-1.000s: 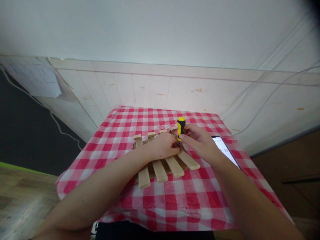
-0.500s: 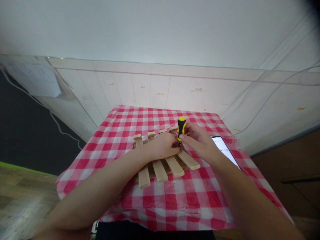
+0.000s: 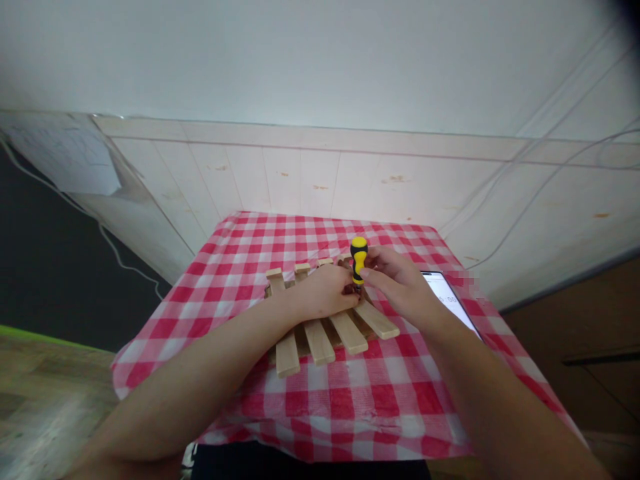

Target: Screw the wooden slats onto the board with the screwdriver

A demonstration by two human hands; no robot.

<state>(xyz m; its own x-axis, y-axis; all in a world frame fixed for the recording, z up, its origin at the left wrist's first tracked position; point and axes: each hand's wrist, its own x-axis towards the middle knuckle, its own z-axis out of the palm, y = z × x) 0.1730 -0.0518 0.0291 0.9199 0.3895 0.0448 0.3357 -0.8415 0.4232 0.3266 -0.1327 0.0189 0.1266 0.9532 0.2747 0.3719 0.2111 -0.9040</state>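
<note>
A screwdriver point(image 3: 359, 257) with a stubby yellow and black handle stands nearly upright over the rightmost wooden slat. The fingers and thumb of my right hand point(image 3: 393, 277) close around its handle from the right. Across the slats lies my left hand point(image 3: 325, 290), its fingers curled together beside the screwdriver's tip. What those fingers pinch, if anything, is hidden. Beneath both hands, several pale wooden slats point(image 3: 320, 343) fan out side by side on darker crosspieces that show only in part. The point where the tip meets the wood is too small to make out.
The slats rest on a table with a red and white checked cloth point(image 3: 400, 393). A lit phone point(image 3: 450, 303) lies right of my right hand. Behind the table stands a white panelled wall point(image 3: 300, 180), with loose cables point(image 3: 540, 187) hanging at the right.
The screwdriver's handle has shifted slightly left and down, and its black and yellow pattern has turned. My right fingers have moved a little with it. My left hand and the slats stay put.
</note>
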